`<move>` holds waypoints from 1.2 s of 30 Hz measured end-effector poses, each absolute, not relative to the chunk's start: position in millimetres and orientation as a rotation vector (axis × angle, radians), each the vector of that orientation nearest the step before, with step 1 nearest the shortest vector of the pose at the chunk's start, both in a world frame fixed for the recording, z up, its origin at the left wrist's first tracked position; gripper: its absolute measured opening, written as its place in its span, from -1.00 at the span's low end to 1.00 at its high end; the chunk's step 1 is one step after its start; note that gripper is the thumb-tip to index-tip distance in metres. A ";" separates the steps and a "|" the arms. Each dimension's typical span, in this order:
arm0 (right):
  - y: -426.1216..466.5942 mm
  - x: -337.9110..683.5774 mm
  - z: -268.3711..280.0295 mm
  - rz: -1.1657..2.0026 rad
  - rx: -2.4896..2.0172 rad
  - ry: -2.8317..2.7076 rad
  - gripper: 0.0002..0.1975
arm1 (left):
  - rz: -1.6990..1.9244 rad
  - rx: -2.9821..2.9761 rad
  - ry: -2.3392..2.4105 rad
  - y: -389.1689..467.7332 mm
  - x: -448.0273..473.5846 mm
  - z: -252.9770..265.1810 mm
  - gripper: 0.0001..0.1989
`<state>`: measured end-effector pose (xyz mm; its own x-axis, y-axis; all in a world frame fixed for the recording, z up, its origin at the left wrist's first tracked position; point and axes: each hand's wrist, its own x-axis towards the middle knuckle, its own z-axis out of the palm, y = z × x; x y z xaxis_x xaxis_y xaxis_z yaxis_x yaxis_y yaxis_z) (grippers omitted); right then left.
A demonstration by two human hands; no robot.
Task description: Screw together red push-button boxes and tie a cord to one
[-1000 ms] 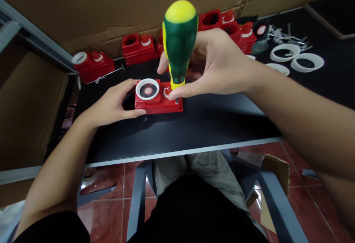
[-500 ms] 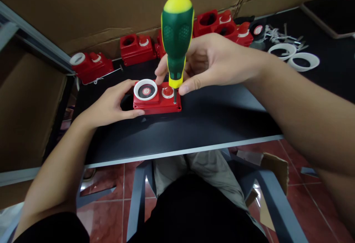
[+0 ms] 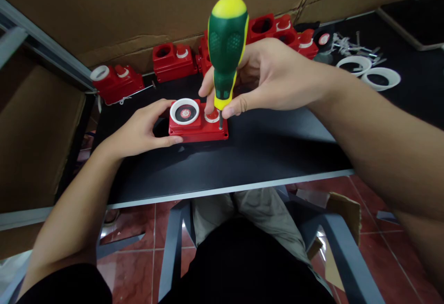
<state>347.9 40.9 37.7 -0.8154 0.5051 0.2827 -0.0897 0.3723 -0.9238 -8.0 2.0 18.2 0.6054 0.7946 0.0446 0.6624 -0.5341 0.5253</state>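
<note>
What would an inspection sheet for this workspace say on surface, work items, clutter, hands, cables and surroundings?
Surface: black table with a pale front edge.
Work items: red box with white ring and red knob; green-and-yellow screwdriver roughly upright, tip at the box's near right corner.
Clutter: more red boxes along the back; loose white rings and small metal parts at right.
Hands: left hand holds the box's left end; right hand holds the screwdriver.
Cables: nothing seen.
Surroundings: cardboard behind, red tiled floor below.
</note>
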 end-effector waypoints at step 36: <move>44.5 342.3 29.4 1.298 -0.354 -2.130 -0.44 | 0.362 2.376 1.197 3.7 -9.7 18.5 0.00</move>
